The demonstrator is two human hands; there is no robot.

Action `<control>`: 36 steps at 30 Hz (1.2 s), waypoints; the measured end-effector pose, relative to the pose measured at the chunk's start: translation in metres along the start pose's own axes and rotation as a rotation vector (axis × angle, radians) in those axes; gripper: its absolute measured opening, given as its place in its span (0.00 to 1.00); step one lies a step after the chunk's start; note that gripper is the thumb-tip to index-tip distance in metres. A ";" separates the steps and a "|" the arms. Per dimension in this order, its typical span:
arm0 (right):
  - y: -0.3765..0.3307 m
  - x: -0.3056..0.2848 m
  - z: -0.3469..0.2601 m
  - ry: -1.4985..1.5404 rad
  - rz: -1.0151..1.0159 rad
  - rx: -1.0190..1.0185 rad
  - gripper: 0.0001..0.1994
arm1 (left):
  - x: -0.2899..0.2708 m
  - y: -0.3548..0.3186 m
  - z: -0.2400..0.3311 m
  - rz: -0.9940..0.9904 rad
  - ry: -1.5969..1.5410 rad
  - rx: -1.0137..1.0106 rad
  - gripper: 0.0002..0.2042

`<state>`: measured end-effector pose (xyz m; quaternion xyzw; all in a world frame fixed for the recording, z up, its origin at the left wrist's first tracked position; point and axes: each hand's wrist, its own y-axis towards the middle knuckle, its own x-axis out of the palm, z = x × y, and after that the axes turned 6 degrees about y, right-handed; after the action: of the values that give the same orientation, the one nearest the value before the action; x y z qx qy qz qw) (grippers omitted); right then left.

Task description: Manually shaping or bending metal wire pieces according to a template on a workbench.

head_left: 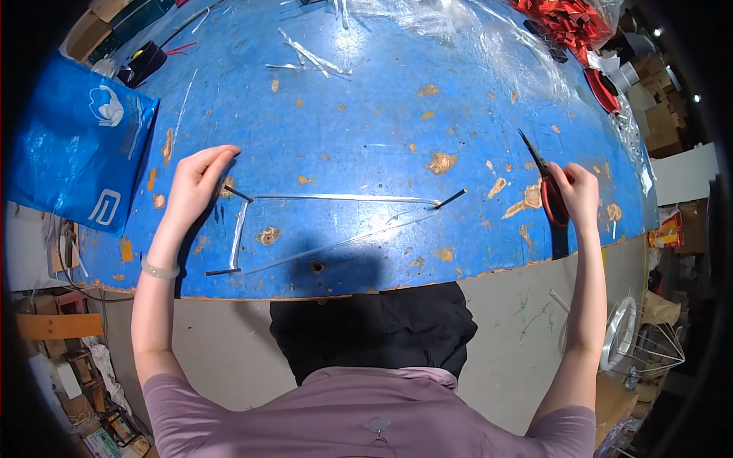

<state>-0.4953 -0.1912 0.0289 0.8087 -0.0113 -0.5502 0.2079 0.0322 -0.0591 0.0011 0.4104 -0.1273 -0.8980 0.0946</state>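
Note:
My right hand (pixel 578 191) is closed around the red-handled scissors (pixel 544 169), whose dark blades point away from me. At the left, my left hand (pixel 200 177) hovers with thumb and fingers pressed together; what they hold, if anything, is too small to make out. Between the hands, a thin shiny silver strip (pixel 343 198) runs round three dark pegs on the table, forming a long triangle. One peg (pixel 238 194) is close to my left hand, another (pixel 450 199) stands toward the right, and the third (pixel 222 272) is by the front edge.
The worn blue table (pixel 366 122) has chipped patches. A blue plastic bag (pixel 69 145) covers its left side. Several cut silver strips (pixel 309 57) lie farther back, near clear plastic film (pixel 489 46). A red shiny bundle (pixel 569 27) and a red-handled tool (pixel 602 91) are at the back right.

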 end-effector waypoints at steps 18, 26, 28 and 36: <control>-0.301 -0.087 0.052 0.053 0.178 0.369 0.22 | -0.017 -0.042 0.138 0.074 0.150 0.467 0.14; -0.348 -0.078 0.040 0.183 0.170 0.532 0.21 | 0.154 -0.049 0.188 -0.051 0.457 0.311 0.36; -0.349 -0.078 0.038 0.165 0.201 0.516 0.20 | 0.163 -0.049 0.186 -0.042 0.470 0.277 0.38; -0.345 -0.072 0.045 0.178 0.190 0.508 0.21 | 0.179 -0.051 0.188 -0.076 0.462 0.190 0.39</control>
<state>-0.6363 0.1273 -0.0412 0.8752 -0.2064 -0.4348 0.0495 -0.2292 -0.0315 -0.0233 0.6164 -0.1707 -0.7672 0.0482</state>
